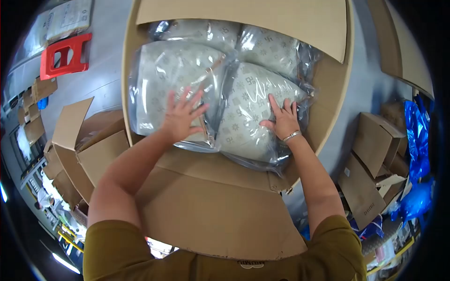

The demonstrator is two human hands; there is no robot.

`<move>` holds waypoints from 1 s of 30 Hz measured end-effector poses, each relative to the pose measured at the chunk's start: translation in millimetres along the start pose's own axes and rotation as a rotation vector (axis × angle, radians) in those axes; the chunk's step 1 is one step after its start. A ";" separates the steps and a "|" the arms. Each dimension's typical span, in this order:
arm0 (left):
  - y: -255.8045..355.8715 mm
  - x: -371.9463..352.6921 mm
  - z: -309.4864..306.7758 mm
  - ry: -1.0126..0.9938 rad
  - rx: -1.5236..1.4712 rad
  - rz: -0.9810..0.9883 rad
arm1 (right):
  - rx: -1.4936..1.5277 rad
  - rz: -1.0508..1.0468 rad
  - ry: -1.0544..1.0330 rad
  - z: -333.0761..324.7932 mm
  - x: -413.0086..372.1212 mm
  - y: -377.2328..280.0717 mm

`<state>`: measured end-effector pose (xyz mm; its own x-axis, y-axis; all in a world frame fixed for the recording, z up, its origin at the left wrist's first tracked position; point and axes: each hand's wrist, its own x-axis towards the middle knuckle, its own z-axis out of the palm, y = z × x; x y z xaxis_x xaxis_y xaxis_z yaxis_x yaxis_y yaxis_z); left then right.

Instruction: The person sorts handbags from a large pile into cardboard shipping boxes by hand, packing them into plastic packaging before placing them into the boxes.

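Observation:
Inside a large open cardboard box (206, 161), pale patterned packages in clear plastic bags lie in two rows. My left hand (182, 116) is spread, fingers apart, over the front left package (164, 65). On the front right package (246, 110), my right hand (283, 121) rests with its fingers stretched out and a bracelet at the wrist. Behind these are a back left package (201, 33) and a back right package (269, 44), partly covered by the box's far flap (243, 11). Neither hand grips anything.
The near flap (215, 215) folds down toward my body. Open cardboard boxes stand on the left (101, 145) and right (375, 145). A red plastic stool (65, 56) is on the floor at the upper left. Blue plastic wrapping (417, 140) hangs at the far right.

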<state>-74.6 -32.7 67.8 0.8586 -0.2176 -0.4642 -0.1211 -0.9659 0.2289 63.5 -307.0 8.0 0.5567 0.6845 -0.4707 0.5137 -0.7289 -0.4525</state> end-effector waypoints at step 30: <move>-2.3 -291.9 -151.0 0.175 -1.233 -0.683 | 1.554 0.660 0.083 -154.6 13.3 -32.6</move>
<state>-249.8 54.2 332.0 0.6311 0.3423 -0.6961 0.7631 -0.1130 0.6363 155.0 -275.7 133.7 0.4548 0.2497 -0.8549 -0.8575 -0.1367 -0.4960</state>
